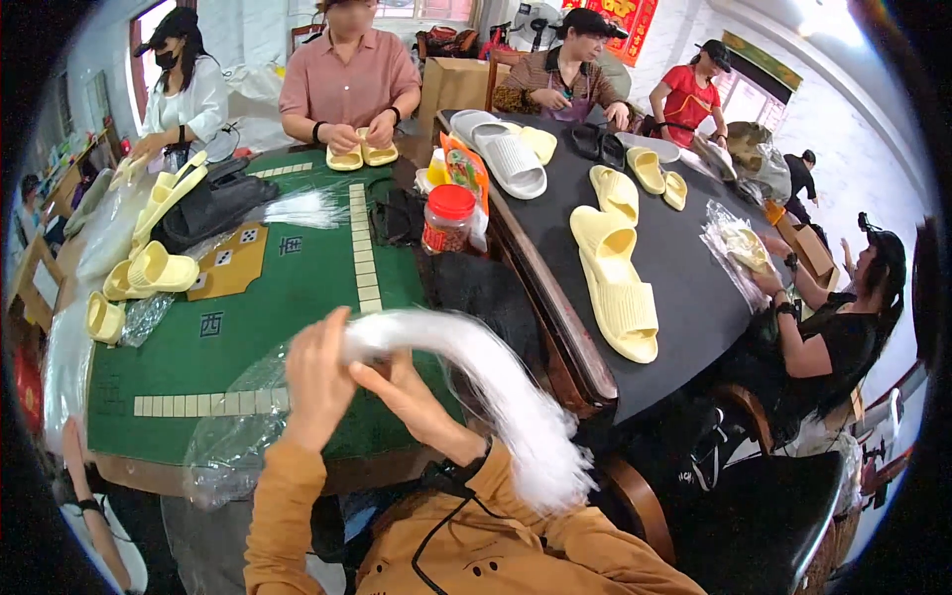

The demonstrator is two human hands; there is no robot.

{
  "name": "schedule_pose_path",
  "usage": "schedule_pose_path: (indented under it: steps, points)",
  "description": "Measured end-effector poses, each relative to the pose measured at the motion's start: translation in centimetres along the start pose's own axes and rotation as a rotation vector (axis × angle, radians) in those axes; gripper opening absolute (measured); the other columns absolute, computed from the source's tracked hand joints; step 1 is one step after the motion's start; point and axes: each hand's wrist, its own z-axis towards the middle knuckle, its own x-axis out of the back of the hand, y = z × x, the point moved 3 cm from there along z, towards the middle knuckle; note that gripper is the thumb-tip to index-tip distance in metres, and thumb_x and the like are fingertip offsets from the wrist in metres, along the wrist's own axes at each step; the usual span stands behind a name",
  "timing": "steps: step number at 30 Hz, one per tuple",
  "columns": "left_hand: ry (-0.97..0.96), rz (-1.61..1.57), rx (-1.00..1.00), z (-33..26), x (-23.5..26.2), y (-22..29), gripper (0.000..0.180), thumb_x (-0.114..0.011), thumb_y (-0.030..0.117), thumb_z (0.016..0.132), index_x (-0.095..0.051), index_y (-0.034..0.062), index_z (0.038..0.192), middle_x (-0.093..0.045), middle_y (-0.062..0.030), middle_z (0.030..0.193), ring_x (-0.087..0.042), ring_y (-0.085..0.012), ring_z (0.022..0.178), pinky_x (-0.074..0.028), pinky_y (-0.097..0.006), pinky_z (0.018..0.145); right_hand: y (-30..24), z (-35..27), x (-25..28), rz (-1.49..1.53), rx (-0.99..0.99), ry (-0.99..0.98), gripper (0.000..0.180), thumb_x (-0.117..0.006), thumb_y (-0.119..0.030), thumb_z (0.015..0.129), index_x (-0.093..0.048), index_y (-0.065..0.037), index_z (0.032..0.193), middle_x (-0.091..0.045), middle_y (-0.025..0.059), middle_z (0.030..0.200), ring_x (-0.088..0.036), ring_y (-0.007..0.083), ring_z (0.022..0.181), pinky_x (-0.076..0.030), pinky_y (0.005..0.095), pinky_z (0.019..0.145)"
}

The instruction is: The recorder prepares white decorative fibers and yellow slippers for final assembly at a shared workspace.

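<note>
A bundle of clear plastic strands arcs over the green table's near edge, its root hidden inside the closed left hand. The right hand pinches it just beside. 1 red-lidded jar stands beyond, by an orange packet.

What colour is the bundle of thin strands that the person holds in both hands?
The bundle of strands is white, partly see-through. The head view shows it best, gripped by the left hand and right hand.

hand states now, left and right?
Left hand: closed on the bundle of clear plastic strips.
Right hand: also gripping the bundle, just below the left.
</note>
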Motion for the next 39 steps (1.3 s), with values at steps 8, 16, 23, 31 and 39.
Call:
schedule_pose_path:
  steps: [8,16,23,31,39]
  points:
    - [-0.217,0.420,0.132,0.5,3.9,-7.3,0.031,-0.070,0.006,0.068,-0.052,0.0054,0.093,-0.064,-0.0133,0.087,-0.063,-0.0324,0.084,-0.048,-0.043,0.074,-5.5,-3.4,-1.4,-0.486,0.335,-0.383,0.042,-0.068,-0.024,0.087,-0.060,-0.005,0.124,-0.053,0.0137,0.132,-0.048,0.0336,0.127,-0.039,0.0427,0.105]
    - [-0.131,0.376,0.007,-0.8,6.8,-4.7,0.035,-0.071,0.005,0.064,-0.054,0.0051,0.096,-0.059,-0.0110,0.083,-0.059,-0.0304,0.083,-0.046,-0.041,0.079,-9.8,6.0,0.2,-1.515,0.766,-0.252,0.118,-0.087,-0.041,0.053,-0.026,-0.017,0.151,-0.043,0.0159,0.140,-0.030,0.0391,0.137,-0.018,0.0603,0.112]
    - [-0.002,0.311,-0.010,-1.1,9.3,-5.1,0.038,-0.069,0.007,0.067,-0.058,0.0059,0.103,-0.061,-0.0116,0.089,-0.059,-0.0322,0.088,-0.046,-0.043,0.083,-6.3,9.1,1.0,-0.717,0.068,-0.867,0.065,-0.074,-0.019,0.076,-0.046,-0.007,0.133,-0.064,0.0162,0.097,-0.065,0.0268,0.088,-0.051,0.0471,0.084]
    - [-0.079,0.139,-0.256,-0.3,8.0,-3.0,0.047,-0.066,0.009,0.072,-0.055,0.0028,0.117,-0.061,-0.0134,0.096,-0.058,-0.0315,0.093,-0.046,-0.043,0.086,-6.3,6.8,0.0,-0.834,-0.195,-0.906,0.016,-0.049,-0.012,0.086,-0.051,-0.001,0.097,-0.057,0.0109,0.066,-0.060,0.0187,0.053,-0.053,0.0334,0.050]
    - [-0.163,0.320,-0.357,-0.9,4.3,-3.9,0.046,-0.059,0.014,0.082,-0.050,0.0027,0.126,-0.056,-0.0078,0.095,-0.059,-0.0236,0.088,-0.047,-0.036,0.077,-6.9,6.1,-0.7,-0.835,-0.210,-0.704,0.064,-0.078,-0.032,0.073,-0.048,0.006,0.116,-0.066,0.0222,0.090,-0.067,0.0299,0.086,-0.053,0.0363,0.074]
